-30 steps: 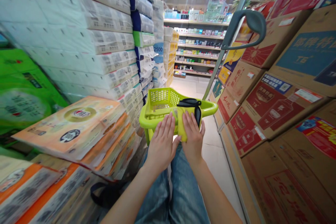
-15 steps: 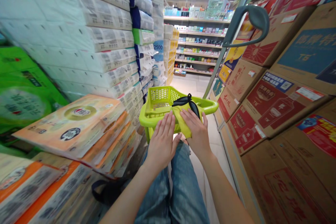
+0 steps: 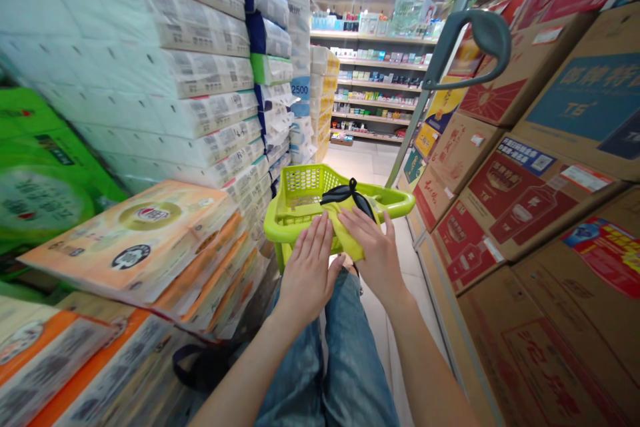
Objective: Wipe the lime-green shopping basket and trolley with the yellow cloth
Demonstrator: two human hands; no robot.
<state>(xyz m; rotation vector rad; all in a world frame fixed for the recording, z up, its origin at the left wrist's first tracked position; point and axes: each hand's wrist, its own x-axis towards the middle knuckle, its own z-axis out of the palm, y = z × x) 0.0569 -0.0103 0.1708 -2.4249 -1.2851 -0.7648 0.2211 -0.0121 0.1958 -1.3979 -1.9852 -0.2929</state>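
A lime-green plastic shopping basket (image 3: pixel 300 233) with lattice walls stands upright just beyond my knees. My left hand (image 3: pixel 309 267) is open, its fingers straight and together at the basket's near rim, with nothing in it. On the near right rim, my right hand (image 3: pixel 370 247) presses a yellow cloth (image 3: pixel 343 237) against the plastic. Its fingers lie bent over the cloth, and part of the cloth is hidden under them. Black ties (image 3: pixel 353 193) knotted in a bow show at the cloth's far edge. The basket's green handle (image 3: pixel 400 203) sticks out to the right.
Stacked tissue packs (image 3: pixel 210 80) wall the left side, with orange packs (image 3: pixel 140 227) low beside me. Cardboard cartons (image 3: pixel 520 187) line the right. A grey hook-shaped handle (image 3: pixel 467 47) on a metal post juts in above. Stocked shelves (image 3: pixel 375 80) stand at the aisle's far end.
My right hand and the yellow cloth have slid a little to the left along the rim, closer to my left hand. The left hand has hardly moved.
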